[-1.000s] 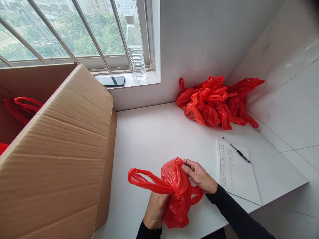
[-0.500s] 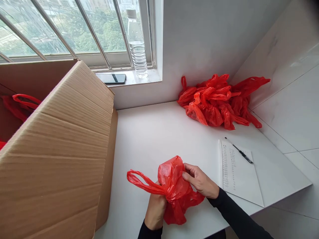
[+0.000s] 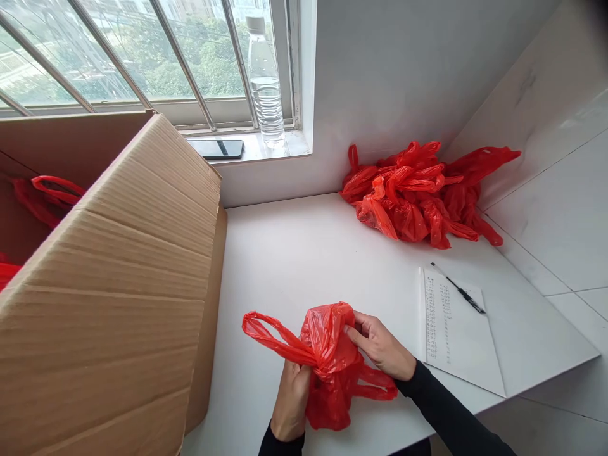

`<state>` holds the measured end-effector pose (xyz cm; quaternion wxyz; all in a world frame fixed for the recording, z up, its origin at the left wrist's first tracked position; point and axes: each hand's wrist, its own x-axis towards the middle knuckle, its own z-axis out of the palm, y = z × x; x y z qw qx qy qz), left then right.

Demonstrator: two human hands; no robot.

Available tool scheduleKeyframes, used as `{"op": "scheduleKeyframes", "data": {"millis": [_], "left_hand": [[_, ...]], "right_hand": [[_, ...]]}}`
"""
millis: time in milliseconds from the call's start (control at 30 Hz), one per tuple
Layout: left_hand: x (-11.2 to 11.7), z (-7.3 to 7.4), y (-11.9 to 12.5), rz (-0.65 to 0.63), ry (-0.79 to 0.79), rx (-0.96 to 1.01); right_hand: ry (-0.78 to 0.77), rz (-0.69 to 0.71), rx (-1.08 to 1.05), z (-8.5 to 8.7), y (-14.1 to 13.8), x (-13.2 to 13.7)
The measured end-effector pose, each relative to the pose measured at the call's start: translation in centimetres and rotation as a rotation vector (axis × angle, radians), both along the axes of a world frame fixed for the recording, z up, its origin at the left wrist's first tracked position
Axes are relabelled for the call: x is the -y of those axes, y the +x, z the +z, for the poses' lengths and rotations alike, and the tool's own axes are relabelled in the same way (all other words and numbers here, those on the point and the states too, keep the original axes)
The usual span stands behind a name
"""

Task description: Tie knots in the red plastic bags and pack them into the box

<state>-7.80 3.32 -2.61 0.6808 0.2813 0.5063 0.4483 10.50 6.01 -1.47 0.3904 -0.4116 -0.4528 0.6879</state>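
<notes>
A crumpled red plastic bag is held between my two hands above the white table, gathered at a knot or twist near its middle. My left hand grips it from the left, thumb near the gathered part, its other fingers mostly hidden behind the plastic. On the right side, my right hand pinches the bag's edge between thumb and fingers. One handle loop sticks out to the left and another hangs at the lower right. What the bag contains, if anything, I cannot make out.
A large open cardboard box with red bags inside stands at left. A pile of red plastic bags lies against the back wall. A notebook with a pen is at right. A phone and water bottle rest on the sill.
The bag has turned and spread a little in my hands. Its lower right handle loop has opened outward, and my left thumb now shows. The view has shifted slightly.
</notes>
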Motion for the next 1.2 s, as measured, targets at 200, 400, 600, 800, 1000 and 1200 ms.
{"op": "scheduleKeyframes", "data": {"millis": [200, 400, 600, 800, 1000, 1200], "left_hand": [[-0.4, 0.3, 0.0, -0.060, 0.032, -0.010], [-0.1, 0.6, 0.3, -0.054, 0.021, -0.031], [0.0, 0.1, 0.1, 0.021, -0.013, -0.001], [0.3, -0.1, 0.0, 0.074, -0.031, 0.024], [0.3, 1.2, 0.3, 0.184, -0.121, 0.276], [-0.2, 0.2, 0.6, 0.090, -0.096, 0.101]], "right_hand": [[-0.028, -0.043, -0.034, 0.1, 0.0, 0.1], [-0.044, -0.043, -0.045, 0.0, 0.0, 0.1], [-0.008, 0.060, -0.031, 0.1, -0.1, 0.2], [0.018, 0.010, -0.030, -0.2, -0.3, 0.2], [0.002, -0.048, -0.027, -0.3, -0.2, 0.2], [-0.029, -0.071, -0.060, -0.2, -0.2, 0.3]]}}
